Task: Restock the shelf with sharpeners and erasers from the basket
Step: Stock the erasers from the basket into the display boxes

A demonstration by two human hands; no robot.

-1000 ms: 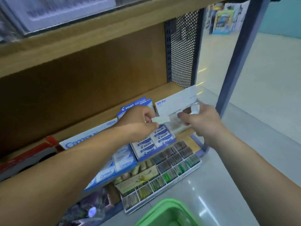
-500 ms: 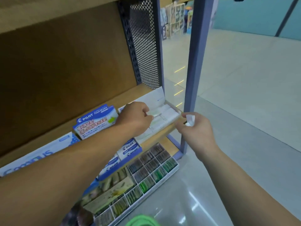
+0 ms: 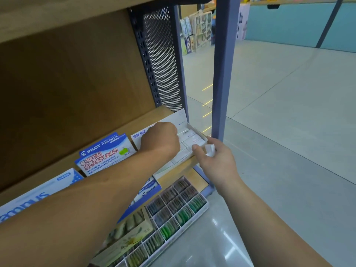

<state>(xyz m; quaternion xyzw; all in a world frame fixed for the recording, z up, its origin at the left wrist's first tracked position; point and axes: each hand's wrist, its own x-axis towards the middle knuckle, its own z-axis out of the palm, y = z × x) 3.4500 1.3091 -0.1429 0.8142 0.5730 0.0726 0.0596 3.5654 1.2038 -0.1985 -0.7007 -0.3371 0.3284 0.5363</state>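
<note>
Fingers [image 3: 173,132] of the left hand [image 3: 159,140] are curled into a fist, knuckles over the open cardboard box [image 3: 200,138]; whether they grip anything cannot be told, since the palm side is hidden. Thumb and forefinger of the right hand [image 3: 218,162] pinch a small white eraser [image 3: 210,150], a blunt smooth block, just beside the box's front right corner. Inside the box flat white rectangular pieces lie packed side by side, and its lid [image 3: 173,119] stands upright behind, matt white with small blue print. The box rests at the right end of a light wooden shelf [image 3: 107,130], next to a glossy blue carton [image 3: 106,151] with a raised printed flap. A dark metal panel [image 3: 163,60] punched with small holes closes the shelf's end, beside a smooth grey-blue square post [image 3: 224,74]. Below, a white tray [image 3: 204,206] divided into cells holds brown and green pieces, above a shiny pale floor [image 3: 289,151].
</note>
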